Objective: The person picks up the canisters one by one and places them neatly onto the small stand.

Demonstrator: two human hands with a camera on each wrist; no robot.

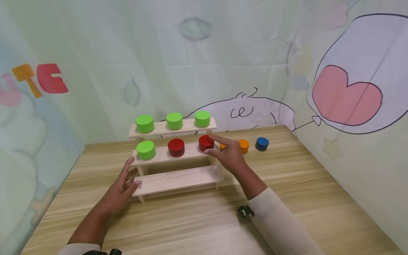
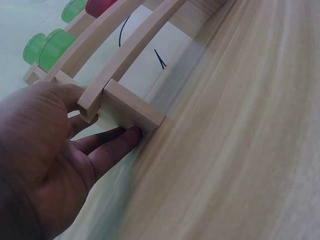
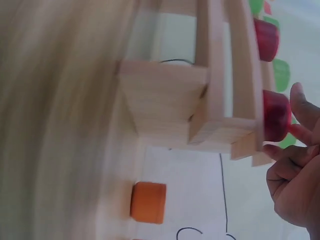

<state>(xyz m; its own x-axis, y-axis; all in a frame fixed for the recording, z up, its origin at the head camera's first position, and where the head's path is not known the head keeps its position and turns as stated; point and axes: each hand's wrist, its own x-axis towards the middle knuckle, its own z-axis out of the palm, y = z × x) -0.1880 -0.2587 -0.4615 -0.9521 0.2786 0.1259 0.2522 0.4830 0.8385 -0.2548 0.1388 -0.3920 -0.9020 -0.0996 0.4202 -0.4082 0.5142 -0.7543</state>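
Observation:
A three-step wooden stand (image 1: 178, 180) stands on the table. My left hand (image 1: 119, 186) holds its left end, thumb on the lowest step and fingers against the side panel (image 2: 132, 105). On the middle step, my right hand (image 1: 232, 156) pinches a red cylinder block (image 1: 205, 143) at the right end, thumb in front and index finger behind. Another red block (image 1: 176, 147) sits mid-step, with a green block (image 1: 146, 150) to its left. Three green blocks (image 1: 174, 121) line the top step. The lowest step bears no block.
On the table right of the stand lie an orange block (image 1: 244, 146), a second orange one partly hidden behind my right hand, and a blue block (image 1: 262, 143). A printed cloth backdrop (image 1: 191, 71) rises behind the table and along both sides.

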